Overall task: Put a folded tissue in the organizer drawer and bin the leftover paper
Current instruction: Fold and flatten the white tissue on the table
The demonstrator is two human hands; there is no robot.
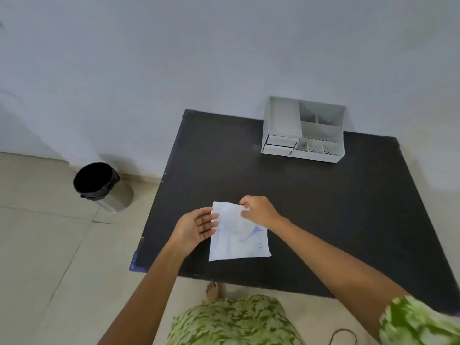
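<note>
Tissue paper [239, 235], one white sheet with faint blue print, lies flat on the black table [323, 207] directly under my two hands. My right hand [258, 210] sits over its far right corner with fingers curled, pinching the paper's edge there. My left hand [196, 227] rests at the sheet's left edge, palm turned inward and fingers spread loosely, their tips touching the paper without gripping it. I count only the one sheet; whether it is several layers I cannot tell.

Beyond my right hand, well apart at the far side of the table against the wall, stands one white desk organizer [303, 130]. It has several open compartments on top and two small drawers [280, 144] stacked at its lower left, both appearing pushed in.

Off to the left of my left hand, down on the tiled floor [37, 245], stands one round metal waste bin [102, 186] lined with a black bag, its mouth open.
</note>
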